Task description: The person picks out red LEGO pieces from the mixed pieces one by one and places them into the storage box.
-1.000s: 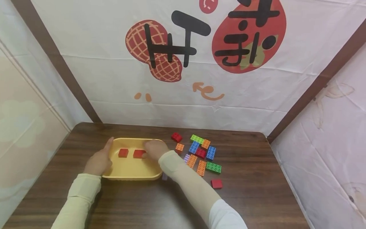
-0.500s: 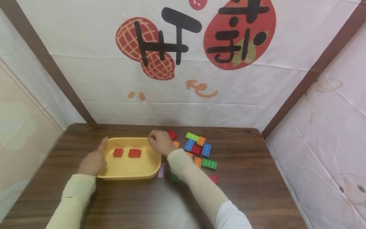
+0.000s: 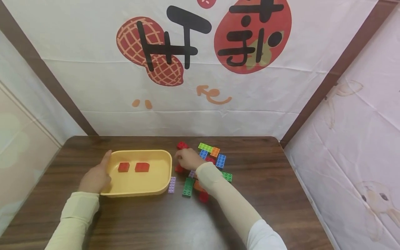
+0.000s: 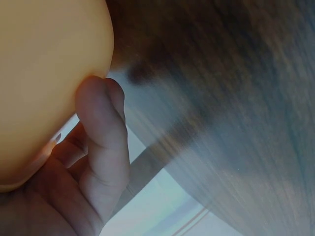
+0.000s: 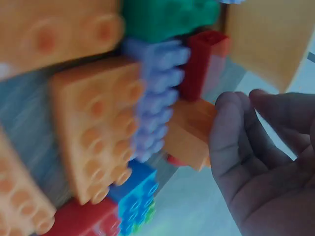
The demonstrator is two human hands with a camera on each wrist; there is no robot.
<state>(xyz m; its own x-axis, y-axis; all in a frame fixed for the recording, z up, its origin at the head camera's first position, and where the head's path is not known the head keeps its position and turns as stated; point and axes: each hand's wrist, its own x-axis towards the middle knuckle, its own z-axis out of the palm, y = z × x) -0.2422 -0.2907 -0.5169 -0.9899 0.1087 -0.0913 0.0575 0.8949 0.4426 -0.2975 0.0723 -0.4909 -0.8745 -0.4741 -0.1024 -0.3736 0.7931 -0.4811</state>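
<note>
My left hand [image 3: 95, 178] holds the yellow tray [image 3: 134, 182] by its left side, index finger along the rim. In the left wrist view its fingers press against the tray's wall [image 4: 44, 64]. Two red toy bricks lie in the tray: a square one [image 3: 123, 167] and a longer one [image 3: 142, 167] with a rounded corner. My right hand [image 3: 189, 159] hovers over the brick pile, right of the tray, its fingers loosely bent and nothing between them. In the right wrist view the fingertips come right beside an orange brick [image 5: 189, 128]; a purple brick [image 5: 156, 98] stands behind it.
Several studded bricks spread right of the tray: a lime one [image 3: 205, 147], a blue one [image 3: 221, 161], a dark green one [image 3: 188, 187] and a red one [image 3: 182, 145]. A thin purple brick [image 3: 172, 184] lies close to the tray's right wall. A printed cloth [image 3: 103, 86] hangs behind the table.
My right hand has let go of the longer red brick in the tray, lifted out over the rim and moved right to the loose bricks. My left hand stays on the tray.
</note>
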